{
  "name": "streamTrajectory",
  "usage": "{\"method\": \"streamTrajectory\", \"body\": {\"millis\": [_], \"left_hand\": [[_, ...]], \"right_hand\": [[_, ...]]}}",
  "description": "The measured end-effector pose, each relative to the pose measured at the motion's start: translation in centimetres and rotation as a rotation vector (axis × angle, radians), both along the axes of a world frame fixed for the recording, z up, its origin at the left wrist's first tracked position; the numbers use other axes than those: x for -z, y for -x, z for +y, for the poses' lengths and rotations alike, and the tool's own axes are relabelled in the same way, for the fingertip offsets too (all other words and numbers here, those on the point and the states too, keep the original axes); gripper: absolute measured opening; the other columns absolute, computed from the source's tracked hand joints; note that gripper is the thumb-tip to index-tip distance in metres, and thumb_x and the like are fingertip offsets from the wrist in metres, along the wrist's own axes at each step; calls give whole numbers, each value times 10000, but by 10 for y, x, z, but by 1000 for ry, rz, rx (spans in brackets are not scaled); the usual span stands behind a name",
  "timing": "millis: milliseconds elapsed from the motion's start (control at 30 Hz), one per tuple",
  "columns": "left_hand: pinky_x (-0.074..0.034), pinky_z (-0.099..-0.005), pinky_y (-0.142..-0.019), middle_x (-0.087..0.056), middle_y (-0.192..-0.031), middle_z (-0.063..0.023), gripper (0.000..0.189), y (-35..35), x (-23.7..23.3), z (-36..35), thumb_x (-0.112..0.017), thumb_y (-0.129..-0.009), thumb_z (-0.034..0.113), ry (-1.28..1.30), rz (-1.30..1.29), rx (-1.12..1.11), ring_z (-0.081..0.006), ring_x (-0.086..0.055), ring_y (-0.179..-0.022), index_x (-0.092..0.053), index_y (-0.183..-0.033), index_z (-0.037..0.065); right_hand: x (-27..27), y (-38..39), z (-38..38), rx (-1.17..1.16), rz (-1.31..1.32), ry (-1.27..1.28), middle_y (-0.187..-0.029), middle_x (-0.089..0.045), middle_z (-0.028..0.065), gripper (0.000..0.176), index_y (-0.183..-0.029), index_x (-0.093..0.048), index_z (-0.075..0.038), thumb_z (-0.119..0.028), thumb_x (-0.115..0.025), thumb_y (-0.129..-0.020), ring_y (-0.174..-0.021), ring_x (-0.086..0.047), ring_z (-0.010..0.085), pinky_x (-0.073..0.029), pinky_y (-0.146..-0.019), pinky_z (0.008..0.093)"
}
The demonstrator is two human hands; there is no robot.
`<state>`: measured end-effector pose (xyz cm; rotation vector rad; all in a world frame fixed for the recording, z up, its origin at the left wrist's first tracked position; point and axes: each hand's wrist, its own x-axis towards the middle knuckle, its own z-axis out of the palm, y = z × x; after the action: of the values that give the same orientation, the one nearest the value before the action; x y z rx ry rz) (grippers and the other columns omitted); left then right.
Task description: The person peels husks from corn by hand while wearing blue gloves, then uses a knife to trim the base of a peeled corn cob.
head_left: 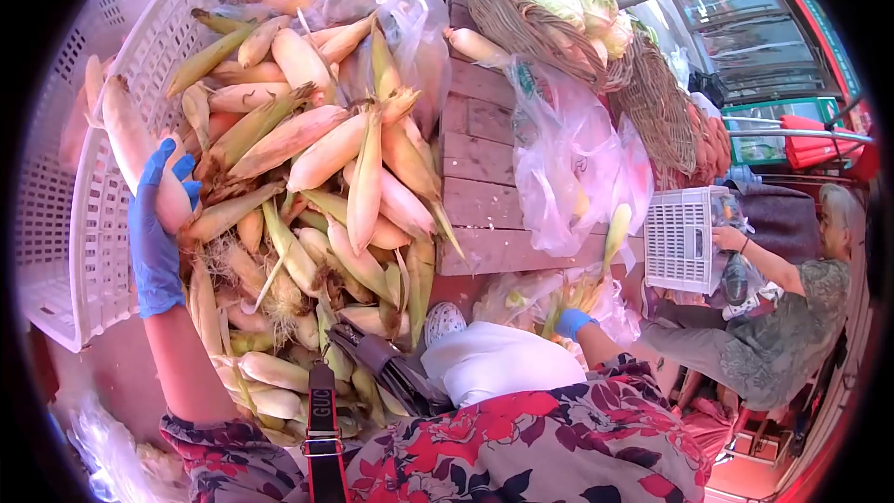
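Observation:
My left hand (pixel 160 224), in a blue glove, is closed around a pale corn cob (pixel 133 130) at the rim of a white plastic crate (pixel 98 214). Beside it lies a big pile of corn (pixel 321 154), some with green husks, over silk and husk scraps. My right hand (pixel 571 324), also blue-gloved, is low at the centre right, by a clear plastic bag (pixel 521 303) and some husk leaves (pixel 587 291). Its fingers are mostly hidden among the leaves.
Wooden slats (pixel 480 168) carry a pink plastic bag (pixel 573 158). Cabbages (pixel 559 2) fill a wicker basket (pixel 507 14) behind. At the right, another person (pixel 792 307) sits by a light grey crate (pixel 678 240). A dark handbag (pixel 377 354) hangs before me.

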<state>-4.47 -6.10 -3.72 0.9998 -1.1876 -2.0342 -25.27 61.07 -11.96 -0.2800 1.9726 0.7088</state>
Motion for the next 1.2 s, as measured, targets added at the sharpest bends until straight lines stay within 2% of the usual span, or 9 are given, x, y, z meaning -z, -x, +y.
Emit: {"method": "streamTrajectory", "body": {"millis": [267, 467, 533, 633, 700, 800, 1033, 1133, 1200], "left_hand": [[-506, -306, -713, -567, -1123, -153, 653, 21, -2, 48, -659, -742, 341, 1, 15, 231, -188, -605, -882, -453, -1215, -59], [-535, -372, -710, -605, -975, -190, 766, 48, 13, 166, -753, -562, 329, -756, 38, 1043, -265, -638, -761, -461, -1140, -81], [-513, -331, -748, -594, -1052, -157, 697, 44, 13, 201, -772, -611, 216, -1136, -91, 1218, -197, -625, -829, -476, -1173, -71], [-508, -337, -771, -587, -1066, -131, 618, 24, 19, 221, -745, -656, 120, -1262, -227, 1560, -201, -617, -874, -475, -1186, -49], [-511, -342, -763, -582, -1065, -138, 647, 18, -2, 235, -756, -651, 143, -1398, -438, 1480, -215, -617, -888, -462, -1193, -52], [-388, -360, -958, -609, -884, -143, 647, 8, -29, 259, -753, -555, 357, -1295, -786, 1556, -226, -610, -788, -553, -1009, -59], [-473, -320, -727, -595, -899, -155, 705, -22, -60, 281, -727, -552, 357, -1273, -1019, 1455, -224, -588, -773, -510, -1065, -75], [-474, -331, -725, -587, -919, -159, 706, -19, -63, 282, -717, -552, 345, -1247, -1120, 1391, -236, -588, -800, -499, -1076, -74], [-484, -359, -763, -587, -948, -169, 704, -20, -55, 271, -716, -554, 331, -1246, -1123, 1389, -254, -597, -806, -493, -1087, -72]], "right_hand": [[-39, -27, -23, 7, -77, -223, -1019, -605, 216, 377, -1022, -599, -6, -257, -556, -745, -906, -611, 360, -492, -756, 430], [-56, -156, 26, 44, 61, -118, -1039, -594, 209, 406, -1060, -574, -11, -259, -571, -739, -923, -607, 353, -492, -750, 432], [-72, -217, 33, 128, 64, -108, -1046, -590, 206, 417, -1073, -565, -13, -260, -576, -737, -928, -606, 351, -492, -747, 432], [-94, -307, 32, 263, 7, -112, -1056, -584, 203, 435, -1092, -552, -16, -261, -584, -734, -937, -604, 348, -492, -744, 433], [-108, -360, 27, 342, -48, -109, -1063, -581, 200, 448, -1104, -544, -18, -261, -589, -732, -942, -603, 345, -492, -742, 433], [-128, -420, 21, 460, -147, -117, -1073, -575, 196, 468, -1123, -531, -21, -262, -597, -729, -951, -601, 342, -492, -738, 434], [-126, -523, 36, 915, -393, -224, -1161, -506, 196, 653, -1244, -400, -26, -280, -652, -697, -1031, -562, 346, -486, -769, 443], [-101, -525, 51, 1325, -239, -462, -1098, -567, 200, 545, -1161, -505, -10, -277, -638, -705, -989, -585, 346, -485, -793, 434], [-98, -536, 58, 1336, -392, -342, -1011, -607, 197, 422, -1050, -579, -6, -272, -614, -723, -944, -604, 336, -486, -791, 413]]}}
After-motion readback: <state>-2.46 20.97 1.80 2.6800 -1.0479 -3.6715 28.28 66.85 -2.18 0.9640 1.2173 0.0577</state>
